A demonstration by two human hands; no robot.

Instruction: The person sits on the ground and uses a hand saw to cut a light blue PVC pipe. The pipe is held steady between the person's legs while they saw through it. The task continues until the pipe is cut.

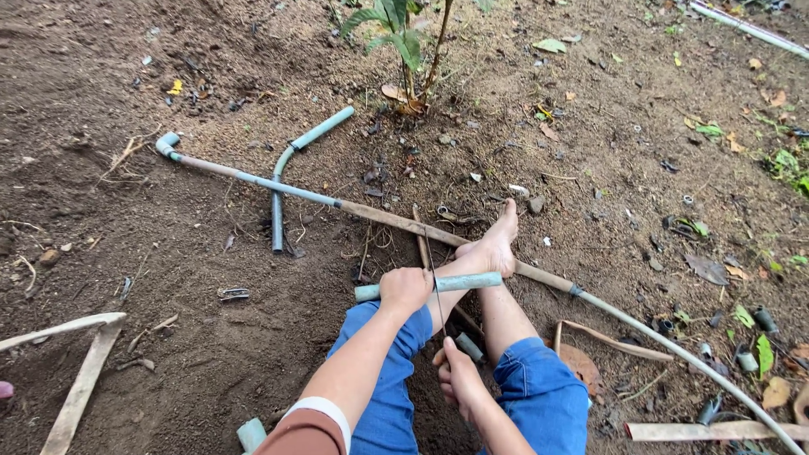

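Nearest the lens, a forearm in a rust sleeve with a white cuff runs up to the left hand (404, 289), fingers wrapped tight round a short grey-green pipe piece (459, 282) and pinning it level across the shin, just by the bare foot (497, 244). Right hand (458, 377) sits lower, between the knees in blue jeans (539, 392), fingers closed round the handle of a thin saw blade (433, 274); blade runs up from that hand and crosses the pipe piece just right of the left hand, touching it. Left forearm covers part of the left leg, and the right wrist hides most of the handle. Behind the foot, a long muddy pipe (396, 217) lies diagonally over the soil (126, 211), from an elbow fitting (168, 145) at upper left down to the lower right corner. A bent green pipe (282, 181) crosses under or over it at upper left, can't tell which. Small green plant (403, 42) stands beyond, top centre. Pale wooden strips (84, 371) lie at lower left, another strip (708, 431) lower right. Pipe stub (251, 434) shows at bottom edge beside the sleeve. Dry leaves and small fittings (763, 320) scattered at right, well apart from both hands.
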